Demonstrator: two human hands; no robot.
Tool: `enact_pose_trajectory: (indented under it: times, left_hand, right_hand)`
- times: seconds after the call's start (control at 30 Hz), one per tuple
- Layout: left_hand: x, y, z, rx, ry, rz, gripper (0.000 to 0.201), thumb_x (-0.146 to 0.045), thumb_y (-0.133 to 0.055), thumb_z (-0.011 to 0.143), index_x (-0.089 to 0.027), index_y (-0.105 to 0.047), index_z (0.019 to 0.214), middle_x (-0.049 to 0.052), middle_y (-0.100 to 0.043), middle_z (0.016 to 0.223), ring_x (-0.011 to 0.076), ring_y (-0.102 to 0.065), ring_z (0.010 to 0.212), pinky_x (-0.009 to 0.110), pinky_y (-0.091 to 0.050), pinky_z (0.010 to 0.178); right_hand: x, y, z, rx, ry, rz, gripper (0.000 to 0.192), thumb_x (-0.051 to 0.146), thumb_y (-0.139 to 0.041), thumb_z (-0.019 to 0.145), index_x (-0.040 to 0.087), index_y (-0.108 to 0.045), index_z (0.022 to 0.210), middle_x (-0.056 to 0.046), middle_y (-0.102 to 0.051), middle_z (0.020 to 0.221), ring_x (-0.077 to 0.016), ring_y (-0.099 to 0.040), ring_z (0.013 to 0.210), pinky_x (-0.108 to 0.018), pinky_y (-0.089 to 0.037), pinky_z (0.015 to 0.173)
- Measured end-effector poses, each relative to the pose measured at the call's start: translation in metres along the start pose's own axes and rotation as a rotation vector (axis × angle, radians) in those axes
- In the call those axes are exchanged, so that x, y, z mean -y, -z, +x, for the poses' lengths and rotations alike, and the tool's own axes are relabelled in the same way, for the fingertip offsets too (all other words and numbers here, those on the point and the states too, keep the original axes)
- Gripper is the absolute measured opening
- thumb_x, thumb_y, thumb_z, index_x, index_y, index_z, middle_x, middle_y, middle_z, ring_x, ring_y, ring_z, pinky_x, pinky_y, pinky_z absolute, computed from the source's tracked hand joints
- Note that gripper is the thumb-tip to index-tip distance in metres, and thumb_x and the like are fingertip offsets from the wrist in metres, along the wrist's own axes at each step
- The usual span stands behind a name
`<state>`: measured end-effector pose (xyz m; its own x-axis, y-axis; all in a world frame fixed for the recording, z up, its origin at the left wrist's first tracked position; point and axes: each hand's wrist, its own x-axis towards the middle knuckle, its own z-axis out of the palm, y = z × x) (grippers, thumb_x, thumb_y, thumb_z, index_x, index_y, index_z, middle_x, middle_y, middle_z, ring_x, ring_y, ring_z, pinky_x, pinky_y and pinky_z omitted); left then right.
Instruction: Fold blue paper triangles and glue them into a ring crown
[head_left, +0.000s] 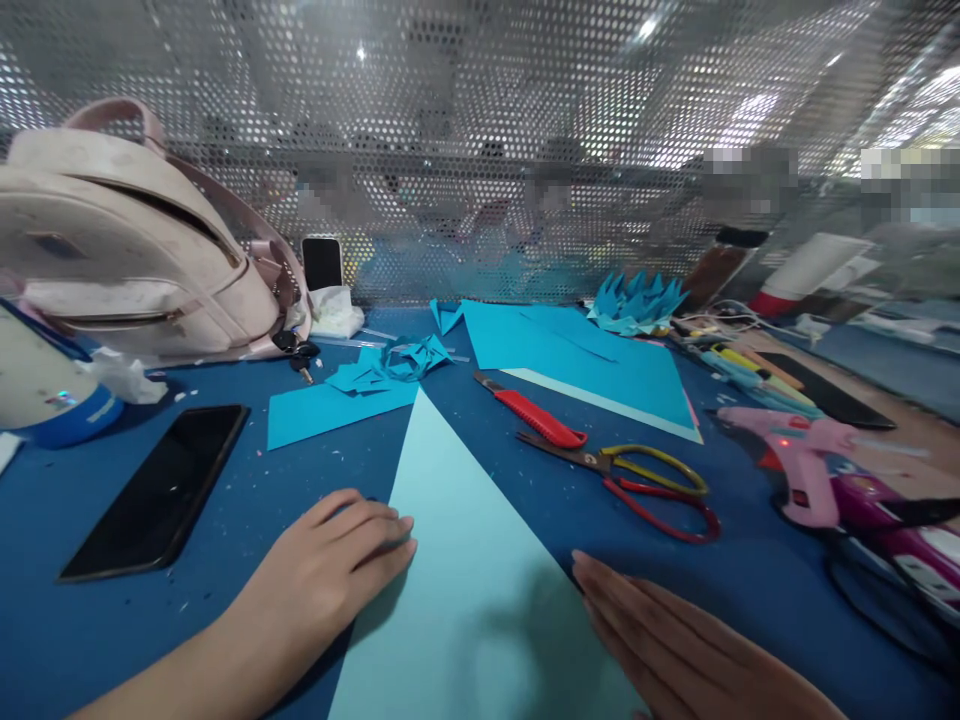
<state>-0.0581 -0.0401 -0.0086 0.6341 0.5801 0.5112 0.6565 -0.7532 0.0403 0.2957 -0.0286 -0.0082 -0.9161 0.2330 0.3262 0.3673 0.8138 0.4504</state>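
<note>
A pale blue sheet of paper (457, 560) lies in front of me, its pointed corner facing away. My left hand (330, 570) rests at its left edge, with slightly bent fingers over the border and the thumb hidden. Along the right edge lies my right hand (667, 640), fingers stretched out straight and held flat. Beyond the right hand are scissors (600, 462) with yellow and red handles and a red utility knife (540, 417). A strip of bright blue paper (337, 412) touches the area behind the sheet's tip, with folded blue paper pieces (397, 362) upon it.
A black phone (157, 490) and a pale backpack (142, 260) occupy the left. Larger blue sheets (570, 350) and a spiky blue paper piece (637, 300) lie at the back. A pink glue gun (802, 460) is at right. A perforated metal panel (450, 150) closes the back.
</note>
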Motion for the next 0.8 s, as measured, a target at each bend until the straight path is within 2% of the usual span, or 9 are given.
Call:
enact_pose_trajectory:
  times: [0.17, 0.23, 0.3, 0.33, 0.4, 0.5, 0.6, 0.7, 0.8]
  left_hand:
    - [0.001, -0.002, -0.005, 0.026, 0.019, -0.024, 0.028, -0.013, -0.041, 0.103, -0.013, -0.068, 0.109, 0.008, -0.071, 0.109, 0.0206, -0.062, 0.101, 0.04, -0.042, 0.091]
    - [0.002, -0.003, -0.006, 0.026, 0.024, -0.028, 0.027, -0.014, -0.041, 0.103, -0.014, -0.067, 0.11, 0.007, -0.071, 0.11, 0.0205, -0.062, 0.101, 0.04, -0.043, 0.091]
    - [0.002, -0.003, -0.006, 0.032, 0.03, -0.032, 0.029, -0.015, -0.039, 0.104, -0.015, -0.067, 0.111, 0.008, -0.071, 0.108, 0.0204, -0.062, 0.099, 0.04, -0.045, 0.089]
    - [0.001, -0.002, -0.006, 0.035, 0.033, -0.035, 0.03, -0.017, -0.038, 0.104, -0.015, -0.067, 0.111, 0.008, -0.071, 0.107, 0.0206, -0.062, 0.098, 0.04, -0.046, 0.088]
    - [0.001, -0.002, -0.005, 0.044, 0.032, -0.036, 0.032, -0.019, -0.035, 0.105, -0.015, -0.067, 0.11, 0.008, -0.071, 0.105, 0.0207, -0.063, 0.097, 0.039, -0.047, 0.086]
    - [0.001, -0.002, -0.004, 0.031, 0.031, -0.02, 0.032, -0.021, -0.036, 0.105, -0.016, -0.068, 0.108, 0.007, -0.072, 0.1, 0.0202, -0.063, 0.095, 0.039, -0.048, 0.084]
    - [0.002, -0.003, -0.004, 0.013, 0.022, 0.003, 0.032, -0.021, -0.037, 0.105, -0.016, -0.069, 0.106, 0.007, -0.072, 0.099, 0.0202, -0.064, 0.094, 0.038, -0.048, 0.082]
    - [0.003, -0.003, -0.004, 0.022, 0.007, 0.011, 0.031, -0.02, -0.038, 0.104, -0.016, -0.069, 0.105, 0.007, -0.072, 0.101, 0.02, -0.064, 0.093, 0.038, -0.049, 0.081]
    - [0.003, -0.001, -0.002, 0.014, 0.009, 0.0, 0.029, -0.017, -0.04, 0.103, -0.016, -0.068, 0.106, 0.007, -0.073, 0.101, 0.0195, -0.065, 0.093, 0.037, -0.049, 0.081]
  right_hand:
    - [-0.007, 0.016, 0.014, 0.083, 0.008, 0.055, 0.038, 0.021, -0.047, 0.087, 0.013, -0.072, 0.114, -0.009, -0.069, 0.124, -0.0197, -0.065, 0.111, -0.028, -0.055, 0.082]
    - [-0.017, 0.029, 0.027, 0.131, -0.048, 0.127, 0.033, 0.027, -0.048, 0.092, 0.019, -0.073, 0.112, -0.007, -0.068, 0.125, -0.0207, -0.064, 0.113, -0.03, -0.055, 0.086]
    - [-0.027, 0.042, 0.045, 0.135, -0.18, 0.187, 0.033, 0.036, -0.046, 0.097, 0.022, -0.076, 0.104, -0.009, -0.067, 0.127, -0.0264, -0.062, 0.118, -0.039, -0.053, 0.094]
    - [-0.03, 0.046, 0.055, 0.165, -0.154, 0.238, 0.034, 0.041, -0.048, 0.096, 0.021, -0.075, 0.107, -0.01, -0.064, 0.132, -0.0284, -0.06, 0.12, -0.041, -0.053, 0.096]
    - [-0.033, 0.049, 0.078, 0.243, -0.133, 0.36, 0.043, 0.045, -0.052, 0.095, 0.019, -0.064, 0.128, -0.012, -0.055, 0.141, -0.0307, -0.054, 0.128, -0.045, -0.05, 0.101]
    - [-0.023, 0.032, 0.108, 0.405, -0.076, 0.618, 0.053, 0.039, -0.045, 0.099, 0.012, -0.046, 0.145, -0.014, -0.038, 0.153, -0.026, -0.038, 0.141, -0.042, -0.039, 0.114]
    - [-0.012, -0.001, 0.127, 0.495, -0.062, 0.82, 0.056, 0.036, -0.038, 0.101, 0.01, -0.033, 0.151, -0.013, -0.026, 0.158, -0.0223, -0.024, 0.147, -0.039, -0.025, 0.121]
    - [-0.014, -0.029, 0.138, 0.516, -0.064, 0.833, 0.058, 0.031, -0.036, 0.101, 0.007, -0.027, 0.153, -0.013, -0.017, 0.161, -0.0225, -0.014, 0.15, -0.042, -0.019, 0.123]
    - [-0.027, -0.043, 0.146, 0.508, -0.038, 0.803, 0.057, 0.03, -0.032, 0.103, 0.008, -0.022, 0.154, -0.012, -0.013, 0.162, -0.021, -0.01, 0.15, -0.042, -0.016, 0.123]
